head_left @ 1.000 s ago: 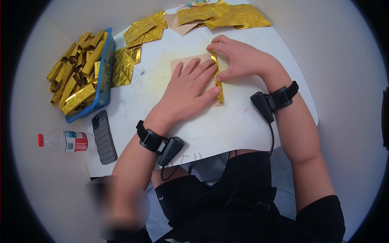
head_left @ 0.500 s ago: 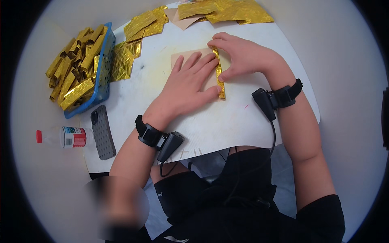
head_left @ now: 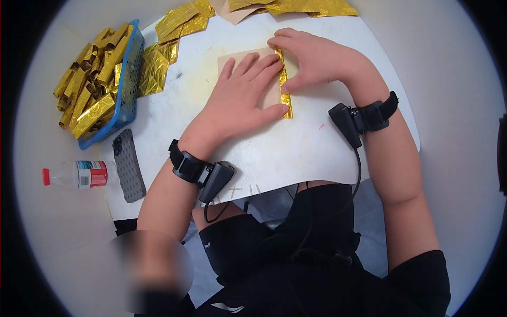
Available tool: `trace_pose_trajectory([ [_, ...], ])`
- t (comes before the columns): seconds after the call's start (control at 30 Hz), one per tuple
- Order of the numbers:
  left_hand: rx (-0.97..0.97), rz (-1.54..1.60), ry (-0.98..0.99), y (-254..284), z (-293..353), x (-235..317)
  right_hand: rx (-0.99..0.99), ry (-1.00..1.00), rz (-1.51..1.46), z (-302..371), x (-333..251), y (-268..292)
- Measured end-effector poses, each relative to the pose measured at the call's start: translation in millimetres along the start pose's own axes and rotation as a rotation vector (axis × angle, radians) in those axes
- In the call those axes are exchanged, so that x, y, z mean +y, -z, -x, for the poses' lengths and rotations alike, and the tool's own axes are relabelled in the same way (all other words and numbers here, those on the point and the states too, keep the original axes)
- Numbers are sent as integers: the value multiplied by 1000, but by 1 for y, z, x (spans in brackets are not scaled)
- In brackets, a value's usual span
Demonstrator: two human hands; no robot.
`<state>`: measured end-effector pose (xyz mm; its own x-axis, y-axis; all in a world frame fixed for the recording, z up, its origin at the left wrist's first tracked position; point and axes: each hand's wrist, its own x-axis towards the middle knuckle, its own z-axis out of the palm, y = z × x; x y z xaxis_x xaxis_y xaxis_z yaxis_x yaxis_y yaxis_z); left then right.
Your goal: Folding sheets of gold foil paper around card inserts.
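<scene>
Bare desk [head_left: 296,153] lies open below and right of the hands. To the left, loose gold sheets [head_left: 153,71], a blue basket [head_left: 124,90] of folded gold pieces and a phone [head_left: 128,171] crowd the way; more gold sheets [head_left: 311,7] line the far edge

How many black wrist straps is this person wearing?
2. One wrist strap is on the left wrist, near the table's front edge; the other wrist strap is on the right wrist. Each carries a small black box.

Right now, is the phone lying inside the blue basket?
No, the phone lies flat on the white table, just outside the blue basket, which holds folded gold foil pieces.
</scene>
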<state>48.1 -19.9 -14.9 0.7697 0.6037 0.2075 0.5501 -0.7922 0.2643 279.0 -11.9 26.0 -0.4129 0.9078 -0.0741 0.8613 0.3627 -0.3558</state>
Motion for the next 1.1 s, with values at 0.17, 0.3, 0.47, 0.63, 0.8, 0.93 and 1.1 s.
trace_pose_trajectory([
  [0.17, 3, -18, -2, -1, 1, -1, -13, 21, 5, 0, 0, 0],
  [0.3, 12, -2, -6, -2, 1, -1, -29, 31, 11, 2, -3, 0],
  [0.47, 13, -13, 5, -4, 1, -2, -35, 42, 27, 4, -7, -1],
  [0.63, 7, 29, 9, 0, -2, -1, -103, 56, 30, 5, -17, 6],
  [0.8, 8, 31, -4, 1, -4, -2, -145, 61, 10, 7, -24, 7],
  [0.93, 10, 21, 6, 4, -2, 0, -132, 80, 20, 9, -20, 5],
  [1.1, -21, 29, 31, 2, 3, 2, -22, 69, -267, 5, 11, 3],
])
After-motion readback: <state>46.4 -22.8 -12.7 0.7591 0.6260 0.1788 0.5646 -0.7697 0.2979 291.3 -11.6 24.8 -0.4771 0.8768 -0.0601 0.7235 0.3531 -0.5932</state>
